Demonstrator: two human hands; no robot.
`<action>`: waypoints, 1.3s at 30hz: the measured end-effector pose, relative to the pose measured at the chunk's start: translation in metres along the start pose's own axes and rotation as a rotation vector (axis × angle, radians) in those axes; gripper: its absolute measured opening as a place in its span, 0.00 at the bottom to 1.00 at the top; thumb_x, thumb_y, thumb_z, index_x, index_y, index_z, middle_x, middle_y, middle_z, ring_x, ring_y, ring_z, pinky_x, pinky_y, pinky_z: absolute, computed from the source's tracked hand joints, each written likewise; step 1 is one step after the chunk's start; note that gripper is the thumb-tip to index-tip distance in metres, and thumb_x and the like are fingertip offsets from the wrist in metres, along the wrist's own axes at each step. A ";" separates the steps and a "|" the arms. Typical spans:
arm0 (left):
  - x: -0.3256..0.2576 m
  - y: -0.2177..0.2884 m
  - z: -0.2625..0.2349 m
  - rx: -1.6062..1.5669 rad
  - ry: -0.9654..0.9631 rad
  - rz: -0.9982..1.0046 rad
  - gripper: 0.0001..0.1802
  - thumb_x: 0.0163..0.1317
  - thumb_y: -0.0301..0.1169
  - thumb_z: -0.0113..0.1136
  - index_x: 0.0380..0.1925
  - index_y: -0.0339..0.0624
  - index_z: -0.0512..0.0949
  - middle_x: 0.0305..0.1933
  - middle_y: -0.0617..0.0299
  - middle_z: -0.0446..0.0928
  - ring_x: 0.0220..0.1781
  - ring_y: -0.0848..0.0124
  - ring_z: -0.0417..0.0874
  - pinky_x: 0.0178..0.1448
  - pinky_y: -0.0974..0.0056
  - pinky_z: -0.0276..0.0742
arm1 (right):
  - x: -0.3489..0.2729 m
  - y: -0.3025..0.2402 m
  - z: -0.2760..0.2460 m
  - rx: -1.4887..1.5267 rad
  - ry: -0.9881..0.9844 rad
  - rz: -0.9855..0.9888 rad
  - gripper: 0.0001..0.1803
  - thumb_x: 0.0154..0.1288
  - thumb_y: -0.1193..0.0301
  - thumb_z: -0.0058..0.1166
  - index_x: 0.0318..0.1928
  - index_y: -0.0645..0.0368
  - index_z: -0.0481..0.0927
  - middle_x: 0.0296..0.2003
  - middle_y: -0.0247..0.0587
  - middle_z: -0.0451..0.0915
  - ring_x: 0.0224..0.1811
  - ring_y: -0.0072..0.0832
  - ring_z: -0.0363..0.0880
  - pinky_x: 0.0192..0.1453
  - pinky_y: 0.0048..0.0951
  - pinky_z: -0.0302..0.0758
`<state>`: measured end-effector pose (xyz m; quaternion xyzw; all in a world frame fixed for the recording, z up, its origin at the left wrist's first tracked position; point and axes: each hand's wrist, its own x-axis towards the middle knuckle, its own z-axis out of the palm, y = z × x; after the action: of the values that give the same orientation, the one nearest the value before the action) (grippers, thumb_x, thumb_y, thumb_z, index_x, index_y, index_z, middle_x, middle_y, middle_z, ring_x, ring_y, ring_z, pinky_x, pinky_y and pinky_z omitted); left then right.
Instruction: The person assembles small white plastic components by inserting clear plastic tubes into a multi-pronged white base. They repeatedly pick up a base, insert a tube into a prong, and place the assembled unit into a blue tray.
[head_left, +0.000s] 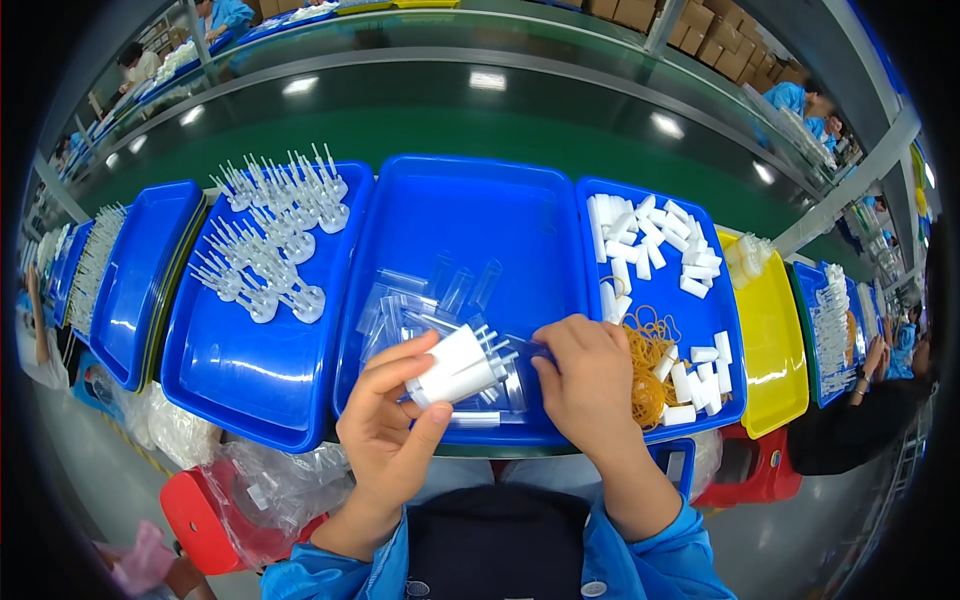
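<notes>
Left hand (385, 420), curled firmly round a white bundle (452, 370) over the middle tray (480, 215), its pronged end facing right, presumably for access. Right hand (588, 382): fingers bent; whether they pinch a tube is unclear. Loose tubes (485, 287) and, right, rubber bands (645, 395) lie conveniently near.

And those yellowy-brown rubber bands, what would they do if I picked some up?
The rubber bands would probably flop and dangle, since they lie in thin, loose loops. A few extra might come along, because they're heaped in a tangle. A small pinch should feel light, as each strand looks so skinny.
</notes>
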<state>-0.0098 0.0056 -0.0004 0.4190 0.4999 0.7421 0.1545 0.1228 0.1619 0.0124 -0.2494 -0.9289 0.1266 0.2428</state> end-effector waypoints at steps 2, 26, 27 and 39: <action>-0.003 0.003 0.002 0.000 0.001 -0.030 0.23 0.58 0.16 0.60 0.56 0.29 0.71 0.63 0.42 0.67 0.64 0.56 0.74 0.60 0.58 0.81 | -0.002 0.000 -0.008 0.249 0.125 0.057 0.15 0.51 0.80 0.62 0.42 0.60 0.81 0.36 0.45 0.78 0.42 0.40 0.78 0.50 0.41 0.71; -0.008 0.017 0.018 -0.019 -0.141 -0.203 0.23 0.53 0.18 0.65 0.52 0.30 0.77 0.59 0.47 0.68 0.61 0.63 0.73 0.61 0.62 0.74 | -0.033 0.005 -0.041 1.230 0.132 0.242 0.13 0.59 0.84 0.61 0.46 0.70 0.78 0.43 0.43 0.76 0.40 0.22 0.74 0.46 0.22 0.72; -0.008 0.016 0.019 -0.020 -0.141 -0.205 0.23 0.54 0.18 0.65 0.52 0.30 0.77 0.59 0.47 0.68 0.61 0.63 0.73 0.61 0.61 0.75 | -0.033 0.005 -0.043 1.209 0.119 0.246 0.13 0.59 0.84 0.61 0.46 0.70 0.78 0.43 0.43 0.76 0.40 0.22 0.75 0.46 0.22 0.72; -0.009 0.008 0.019 0.105 -0.154 -0.066 0.22 0.53 0.15 0.66 0.50 0.31 0.80 0.57 0.48 0.70 0.53 0.62 0.81 0.50 0.67 0.82 | -0.036 0.000 -0.040 1.116 0.143 0.230 0.13 0.58 0.84 0.61 0.45 0.70 0.78 0.42 0.44 0.76 0.38 0.23 0.77 0.46 0.23 0.74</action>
<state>0.0120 0.0080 0.0049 0.4657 0.5381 0.6750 0.1946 0.1710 0.1477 0.0319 -0.1911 -0.6697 0.6060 0.3844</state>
